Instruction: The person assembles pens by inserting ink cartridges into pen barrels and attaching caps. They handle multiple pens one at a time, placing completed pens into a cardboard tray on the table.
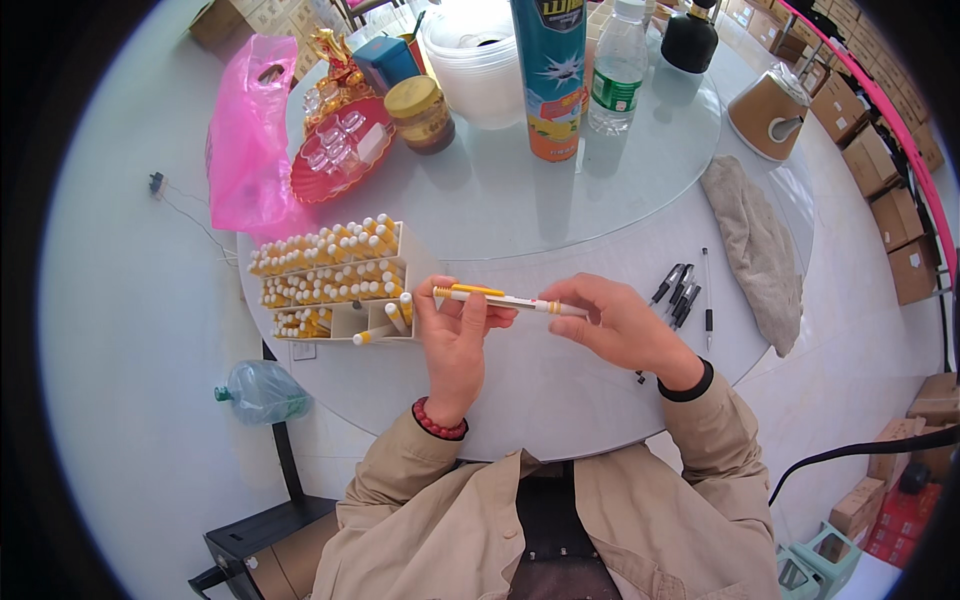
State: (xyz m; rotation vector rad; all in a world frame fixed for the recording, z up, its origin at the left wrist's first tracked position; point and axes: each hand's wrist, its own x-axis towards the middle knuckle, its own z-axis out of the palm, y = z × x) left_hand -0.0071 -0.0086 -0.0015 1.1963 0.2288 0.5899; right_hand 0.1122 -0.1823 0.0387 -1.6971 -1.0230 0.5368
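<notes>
A white and yellow pen [522,302] is held level between my two hands, above the near part of the table. My left hand [455,340] pinches its end with the yellow clip. At the other end, the fingers of my right hand [610,318] close around the pen's pale tip. Just left of my left hand stands a cream divided box [349,322], packed with upright yellow pens [335,248] that have white ends. Its front row holds fewer pens, and a few lean in the compartments closest to my hand.
Right of my right hand lie several black pens [682,298] and a slim clear pen [707,300]. A grey cloth [752,250] rests along the right edge. A spray can [553,90], water bottle [617,75], jar [420,115], red tray [375,145] and pink bag [245,150] stand farther back.
</notes>
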